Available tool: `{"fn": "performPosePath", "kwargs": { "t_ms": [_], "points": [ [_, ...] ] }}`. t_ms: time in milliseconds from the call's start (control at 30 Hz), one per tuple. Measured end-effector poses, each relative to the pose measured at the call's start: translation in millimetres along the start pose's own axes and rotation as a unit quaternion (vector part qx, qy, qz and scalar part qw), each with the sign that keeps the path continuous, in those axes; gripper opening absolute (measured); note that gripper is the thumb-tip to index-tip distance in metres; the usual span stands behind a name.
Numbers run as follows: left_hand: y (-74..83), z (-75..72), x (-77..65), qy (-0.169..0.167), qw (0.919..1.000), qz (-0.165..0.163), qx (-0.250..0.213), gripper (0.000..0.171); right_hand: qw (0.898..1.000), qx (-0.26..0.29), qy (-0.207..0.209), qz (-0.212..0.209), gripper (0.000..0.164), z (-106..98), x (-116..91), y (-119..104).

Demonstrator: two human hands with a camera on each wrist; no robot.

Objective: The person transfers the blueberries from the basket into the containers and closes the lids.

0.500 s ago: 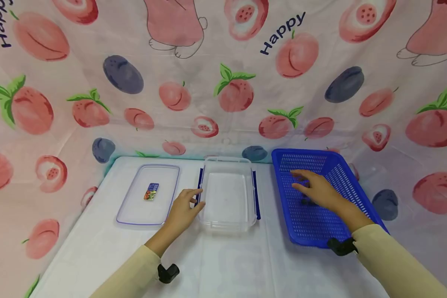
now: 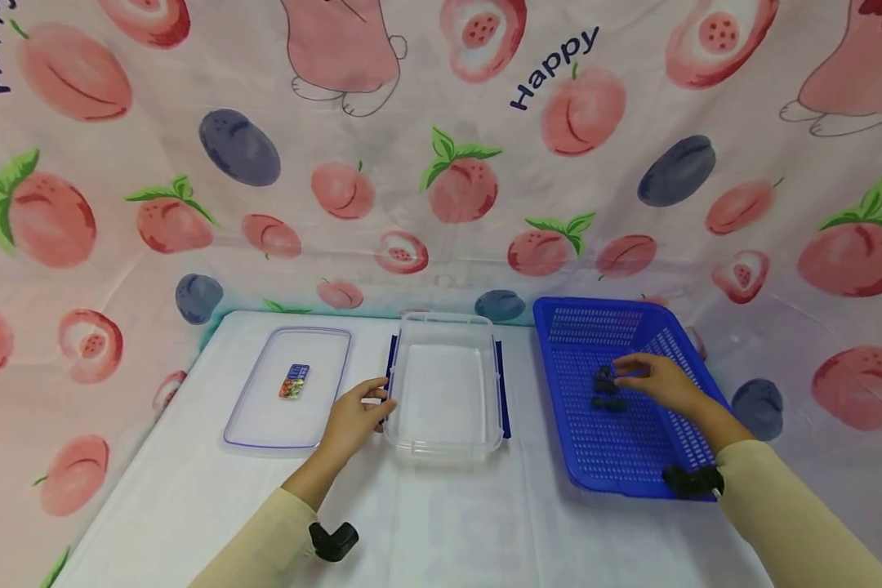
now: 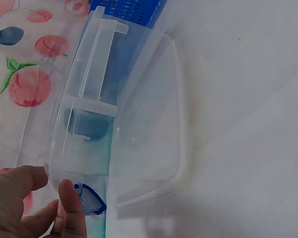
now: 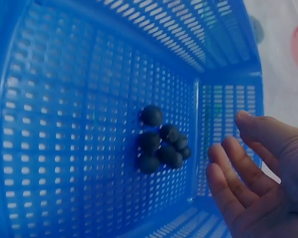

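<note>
A clear plastic box (image 2: 444, 392), its lid off, stands mid-table with blue side latches. Against its left side rests my left hand (image 2: 354, 416); in the left wrist view the thumb and fingers are at the box corner, beside a blue latch (image 3: 92, 201). To the right, several dark, round blueberries (image 4: 159, 144) lie clustered on the floor of a blue mesh basket (image 2: 581, 441). Over that basket is my right hand (image 2: 657, 382), just right of the berries. Its thumb and fingers are apart, and nothing shows between them in the right wrist view.
A clear lid (image 2: 265, 416) with a blue rim and a small label lies flat left of the box. White cloth (image 2: 456, 523) covers the table. Behind it hangs a fruit-printed curtain (image 2: 382, 245).
My right hand has moved right and slightly down over the basket, so the blueberries it covered now show. The left hand remains at the box's left side with only a small shift.
</note>
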State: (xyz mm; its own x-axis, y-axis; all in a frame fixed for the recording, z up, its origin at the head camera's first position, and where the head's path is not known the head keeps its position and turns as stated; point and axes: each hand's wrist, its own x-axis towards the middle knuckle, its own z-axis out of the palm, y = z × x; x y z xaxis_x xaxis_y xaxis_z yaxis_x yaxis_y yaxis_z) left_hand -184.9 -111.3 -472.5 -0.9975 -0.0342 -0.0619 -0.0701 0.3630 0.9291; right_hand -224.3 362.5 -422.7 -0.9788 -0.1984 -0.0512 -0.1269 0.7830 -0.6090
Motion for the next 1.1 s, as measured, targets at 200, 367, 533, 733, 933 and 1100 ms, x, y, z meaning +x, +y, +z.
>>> {"fn": "performPosePath", "kwargs": {
  "t_ms": [200,367,533,733,933,1100],
  "points": [
    [-4.1,0.2,-0.6,0.0,0.9995,-0.028,-0.015,0.044,1.0,-0.005,-0.015,0.011,0.043,0,2,16],
    [-4.3,0.4,-2.1,0.003,0.999,-0.031,-0.032,0.043,0.999,-0.025,-0.021,0.025,0.038,1,4,29],
    [-4.5,0.7,-2.8,0.005,0.9988,-0.021,-0.044,0.042,0.998,-0.022,-0.046,0.039,0.034,1,5,36],
    [-4.9,1.6,-1.1,0.002,0.9969,-0.056,-0.054,0.042,0.995,-0.021,-0.065,0.071,0.036,3,5,42],
    [-5.2,0.5,-0.7,0.0,0.9952,-0.069,-0.069,0.042,0.99,0.019,-0.1,0.102,0.042,3,4,47],
    [-5.2,0.6,1.7,-0.005,0.9933,-0.079,-0.084,0.041,0.985,0.052,-0.117,0.117,0.046,7,7,57]
  ]
}}
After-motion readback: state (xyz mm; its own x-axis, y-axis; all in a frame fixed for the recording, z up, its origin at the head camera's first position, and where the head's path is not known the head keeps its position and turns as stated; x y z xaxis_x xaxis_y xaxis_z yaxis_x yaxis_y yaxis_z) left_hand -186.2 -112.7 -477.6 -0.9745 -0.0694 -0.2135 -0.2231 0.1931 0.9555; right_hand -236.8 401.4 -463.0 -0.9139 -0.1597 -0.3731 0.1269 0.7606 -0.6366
